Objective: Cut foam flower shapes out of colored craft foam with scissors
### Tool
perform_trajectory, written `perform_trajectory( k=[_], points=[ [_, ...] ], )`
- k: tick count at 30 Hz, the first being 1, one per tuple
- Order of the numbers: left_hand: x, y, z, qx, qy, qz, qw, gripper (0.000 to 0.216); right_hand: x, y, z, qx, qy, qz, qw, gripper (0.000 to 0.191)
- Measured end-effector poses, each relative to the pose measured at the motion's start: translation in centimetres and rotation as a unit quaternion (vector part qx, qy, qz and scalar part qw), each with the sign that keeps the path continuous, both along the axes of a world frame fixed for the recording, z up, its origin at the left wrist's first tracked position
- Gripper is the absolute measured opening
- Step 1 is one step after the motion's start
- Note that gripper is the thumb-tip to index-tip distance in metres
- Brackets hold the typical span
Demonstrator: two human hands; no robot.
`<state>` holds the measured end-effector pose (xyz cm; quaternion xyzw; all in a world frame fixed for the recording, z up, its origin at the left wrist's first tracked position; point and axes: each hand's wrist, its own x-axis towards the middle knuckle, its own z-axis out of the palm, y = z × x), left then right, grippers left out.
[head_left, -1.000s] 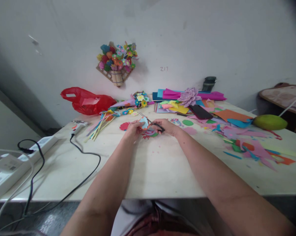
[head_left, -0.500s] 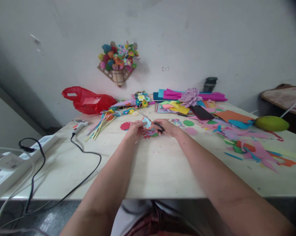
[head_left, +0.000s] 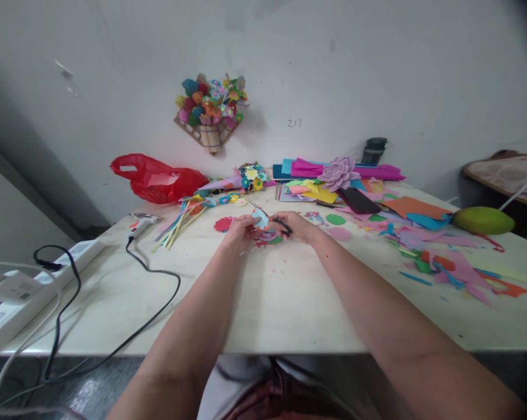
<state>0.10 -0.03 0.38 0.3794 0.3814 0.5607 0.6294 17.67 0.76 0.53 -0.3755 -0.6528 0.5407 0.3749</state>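
Note:
My left hand (head_left: 239, 228) is closed on a small light-blue paper flower shape (head_left: 259, 218), held just above the table. My right hand (head_left: 299, 224) grips black-handled scissors (head_left: 275, 221), whose blades point left and up at the blue shape. Under and between the hands lie red, pink and green paper cut-outs (head_left: 267, 238). A red paper flower (head_left: 222, 224) lies on the table just left of my left hand.
A glue gun (head_left: 140, 221) with a black cable (head_left: 152, 274) lies left, by a white power strip (head_left: 35, 291). Behind: red plastic bag (head_left: 156, 178), flower sticks (head_left: 180, 224), stacked coloured paper (head_left: 333, 175), a black phone (head_left: 356, 199). Paper scraps (head_left: 442, 256) and a green object (head_left: 482, 220) lie right.
Almost nothing differs; both hands stay at the same spot with the blue shape and scissors shifting only slightly.

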Motion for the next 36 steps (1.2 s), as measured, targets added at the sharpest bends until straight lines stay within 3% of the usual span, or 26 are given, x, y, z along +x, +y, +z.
perform_trajectory(
  k=[25,36],
  points=[
    [-0.56,0.55,-0.36,-0.001,-0.017,0.015,1.000,0.008,0.05,-0.28,0.45,0.021,-0.027,-0.017,0.999,0.033],
    [-0.79,0.40,-0.26,0.012,-0.001,0.026,1.000,0.016,-0.22,-0.44,0.55,0.008,-0.025,-0.045,0.999,0.030]
  ],
)
